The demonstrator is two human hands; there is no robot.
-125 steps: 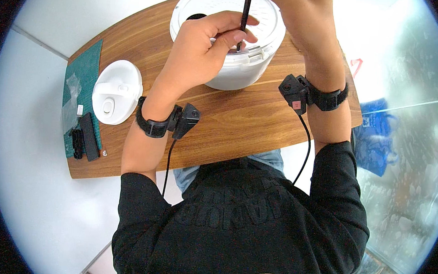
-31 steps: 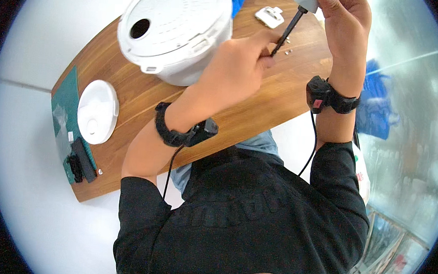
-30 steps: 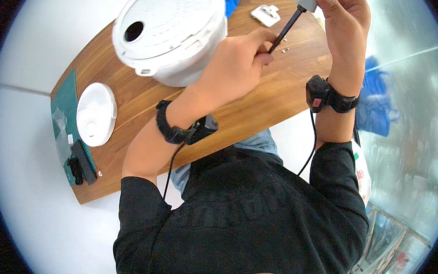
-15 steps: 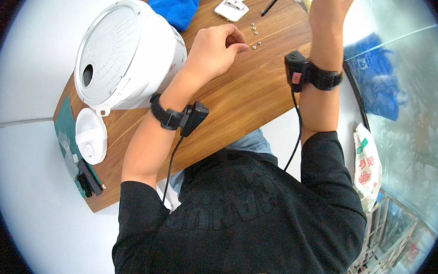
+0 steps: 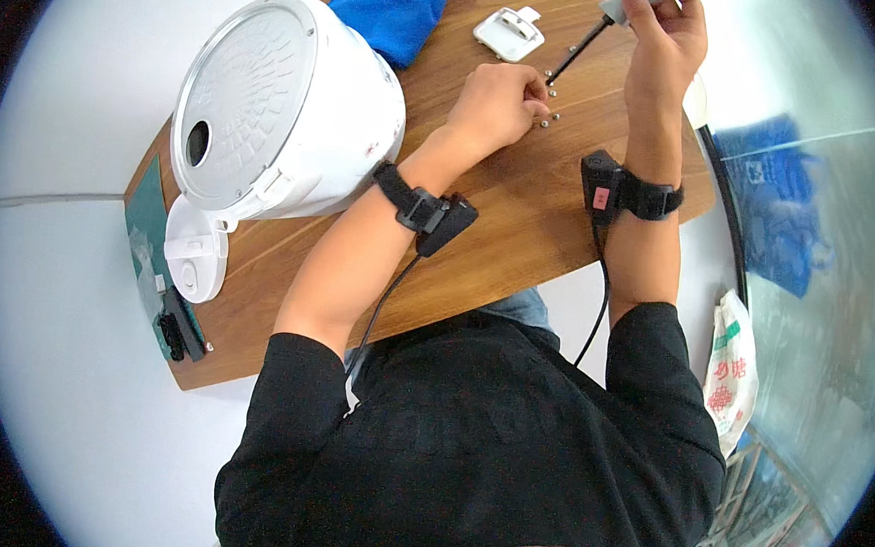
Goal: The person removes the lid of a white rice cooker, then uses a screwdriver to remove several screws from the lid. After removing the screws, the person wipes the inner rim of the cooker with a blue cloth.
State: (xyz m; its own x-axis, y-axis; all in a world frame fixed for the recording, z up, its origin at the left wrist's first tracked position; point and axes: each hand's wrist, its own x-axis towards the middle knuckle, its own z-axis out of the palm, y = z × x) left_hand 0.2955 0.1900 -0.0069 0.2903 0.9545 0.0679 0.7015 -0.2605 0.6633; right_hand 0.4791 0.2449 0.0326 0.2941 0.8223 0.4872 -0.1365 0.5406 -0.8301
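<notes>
My right hand (image 5: 663, 57) is closed round the grey handle of a screwdriver (image 5: 580, 52) above the far right of the wooden table. Its dark shaft slants down leftward, the tip close to my left fingers. My left hand (image 5: 490, 104) is curled, thumb and fingers pressed together; whatever they may pinch is hidden. Several small silver screws (image 5: 544, 125) lie on the wood beside these fingers. Just beyond my left hand is a small white plastic piece (image 5: 509, 37) with a raised clip. A white rounded appliance (image 5: 357, 108), like a rice cooker, shows its grey ribbed round face to the left.
A blue cloth (image 5: 398, 15) lies behind the appliance. At the left table edge (image 5: 243, 347) are a white oval lid part (image 5: 196, 259), a green mat (image 5: 146, 216) and a black object (image 5: 182, 323). A printed white bag (image 5: 733, 372) is to the right, off the table.
The right hand has come nearer, bringing the screwdriver tip down towards the screws and my left fingers. The whole view has shifted; my left hand stays near the screws, its fingers more tightly curled.
</notes>
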